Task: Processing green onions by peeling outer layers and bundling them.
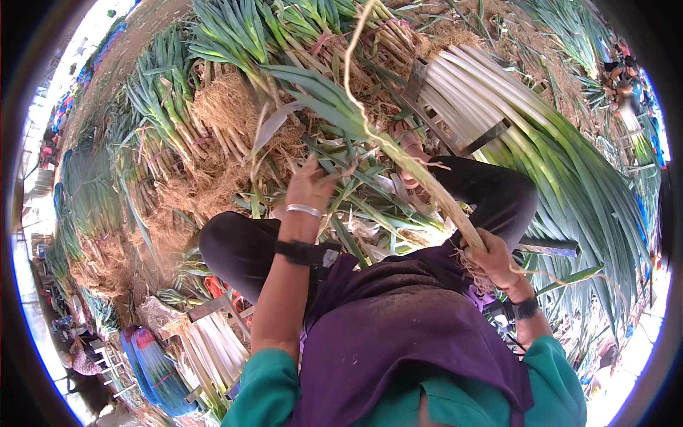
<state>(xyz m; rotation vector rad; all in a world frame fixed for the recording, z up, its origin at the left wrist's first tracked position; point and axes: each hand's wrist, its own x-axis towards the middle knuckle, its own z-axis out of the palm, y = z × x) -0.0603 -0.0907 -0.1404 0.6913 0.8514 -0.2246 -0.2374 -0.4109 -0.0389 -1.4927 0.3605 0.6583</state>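
My right hand (493, 259) is closed around the root end of a long leek or large green onion (411, 163). The stalk slants up and left across the view, its green leaves at the far end and a dry, twisted strip beside it. My left hand (311, 184), blurred, is apart from the stalk with its fingers spread; nothing can be made out in its grip. A pale loose leaf (275, 125) shows above that hand. Loose green leaves and peelings (373, 203) lie between my legs. Whitish stripped stalks (459, 80) lie in a metal rack (437, 128) at the upper right.
Tied bundles of unpeeled stalks with matted roots (227, 104) line the ground ahead and left. A second metal rack (208, 309) holds pale stalks at lower left, beside a blue-wrapped bundle (157, 373). Other people (624, 74) are far off at the upper right.
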